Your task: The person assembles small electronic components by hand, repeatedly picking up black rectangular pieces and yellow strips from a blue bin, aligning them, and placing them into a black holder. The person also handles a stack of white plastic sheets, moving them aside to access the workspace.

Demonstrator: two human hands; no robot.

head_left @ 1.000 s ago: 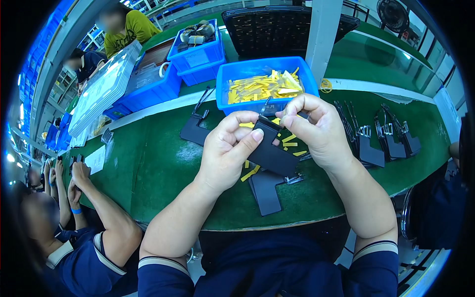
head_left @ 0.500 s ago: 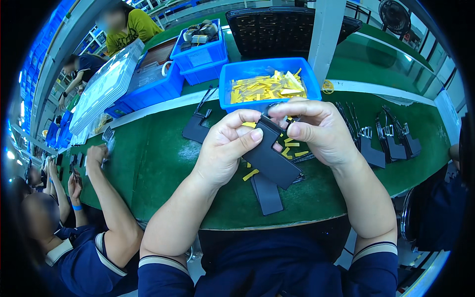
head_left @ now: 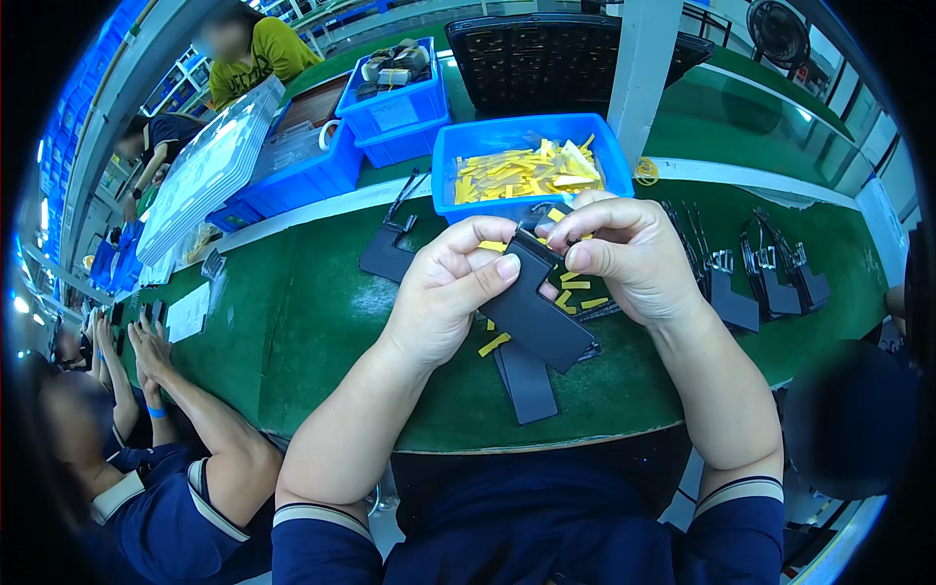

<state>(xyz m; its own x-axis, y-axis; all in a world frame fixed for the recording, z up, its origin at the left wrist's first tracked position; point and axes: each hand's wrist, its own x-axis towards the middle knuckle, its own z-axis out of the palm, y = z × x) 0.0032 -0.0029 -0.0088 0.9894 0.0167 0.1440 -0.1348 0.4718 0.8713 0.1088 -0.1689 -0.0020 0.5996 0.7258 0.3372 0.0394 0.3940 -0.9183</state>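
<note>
My left hand (head_left: 444, 283) grips a flat black L-shaped part (head_left: 541, 312), thumb on its upper face, and holds it tilted above the table. At the part's upper end, my right hand (head_left: 624, 249) pinches thumb against forefinger; whatever lies between these fingertips is too small and hidden to name. Beneath the held part lies another flat black part (head_left: 526, 385). Small yellow strips (head_left: 495, 344) are scattered on the green table around it.
Beyond my hands stands a blue bin (head_left: 444, 175) holding yellow strips. More black parts with wires lie at right (head_left: 731, 297) and left (head_left: 386, 255). Blue crates (head_left: 395, 112) and stacked white trays (head_left: 210, 175) are at the back left. A co-worker (head_left: 185, 468) sits at left.
My right fingertips have shifted slightly at the part's upper end, while my left hand stays put. The co-worker at left has lowered a raised hand and brought both hands together.
</note>
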